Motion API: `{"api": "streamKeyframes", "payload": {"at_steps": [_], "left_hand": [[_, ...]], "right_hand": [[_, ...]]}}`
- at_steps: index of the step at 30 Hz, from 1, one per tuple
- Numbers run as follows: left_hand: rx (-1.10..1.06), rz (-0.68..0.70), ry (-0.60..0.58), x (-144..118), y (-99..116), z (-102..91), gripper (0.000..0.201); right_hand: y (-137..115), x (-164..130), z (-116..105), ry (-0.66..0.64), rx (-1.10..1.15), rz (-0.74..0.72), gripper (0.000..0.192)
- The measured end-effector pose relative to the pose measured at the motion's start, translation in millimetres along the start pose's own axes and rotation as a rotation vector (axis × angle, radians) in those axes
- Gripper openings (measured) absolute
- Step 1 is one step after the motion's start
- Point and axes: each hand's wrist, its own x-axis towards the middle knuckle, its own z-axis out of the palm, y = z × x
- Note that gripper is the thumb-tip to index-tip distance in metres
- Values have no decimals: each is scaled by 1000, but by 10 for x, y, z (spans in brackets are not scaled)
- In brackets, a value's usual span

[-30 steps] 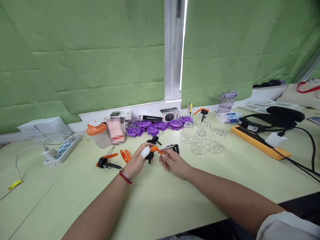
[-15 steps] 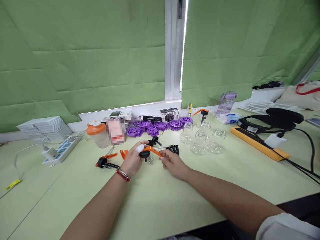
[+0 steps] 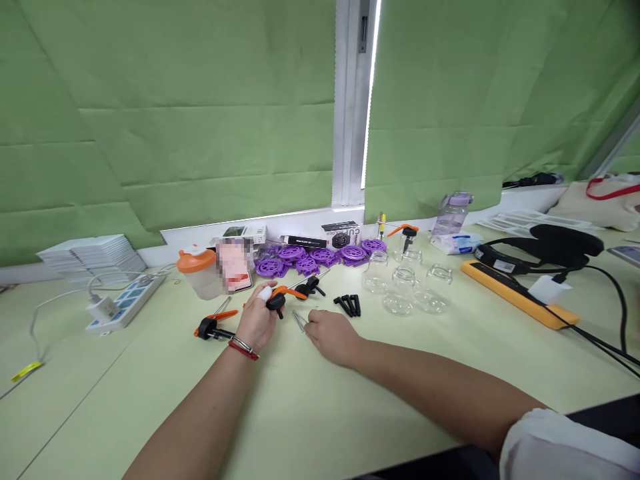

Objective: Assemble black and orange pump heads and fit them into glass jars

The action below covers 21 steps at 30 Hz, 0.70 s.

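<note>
My left hand (image 3: 257,320) is closed around a black round cap (image 3: 276,302) with a curved orange lever (image 3: 290,292) across its top. A white cover sits on the thumb. On the table to the right, my right hand (image 3: 333,335) has its fingers pinched at the ends of a few thin metal rods (image 3: 299,321); the fingertips are partly hidden. Just behind it lie several short black tubes (image 3: 347,305). Another black cap with a metal rod (image 3: 311,287) rests beyond my left hand. Left of my wrist lies a black-and-orange assembly (image 3: 213,328).
Clear glass jars (image 3: 397,303) stand right of centre, one jar behind carrying a cap with an orange lever (image 3: 403,230). Purple wheel-shaped parts (image 3: 310,257) line the back. An orange-lidded cup (image 3: 197,270), a yellow power strip (image 3: 520,297) and a white power strip (image 3: 127,303) flank the work area.
My right hand has let go of the orange lever and moved down to the metal rods on the table. My left hand has shifted slightly left with the black cap.
</note>
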Motion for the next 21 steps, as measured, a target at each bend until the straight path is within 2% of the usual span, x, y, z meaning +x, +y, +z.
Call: {"api": "streamKeyframes", "payload": {"at_steps": [5, 9, 12, 15, 21], "left_hand": [[38, -11, 8, 13, -23, -32, 32], [23, -8, 49, 52, -62, -48, 32], [15, -17, 76, 75, -82, -57, 31], [20, -33, 94, 82, -87, -66, 29], [-6, -29, 103, 91, -103, -96, 25]], "right_hand": [[-171, 110, 18, 1, -74, 95, 28], [-122, 148, 26, 47, -44, 208, 24], [-50, 196, 25, 0, -22, 273, 23], [-23, 242, 42, -45, -11, 289, 23], [-54, 268, 68, -19, -9, 295, 23]]}}
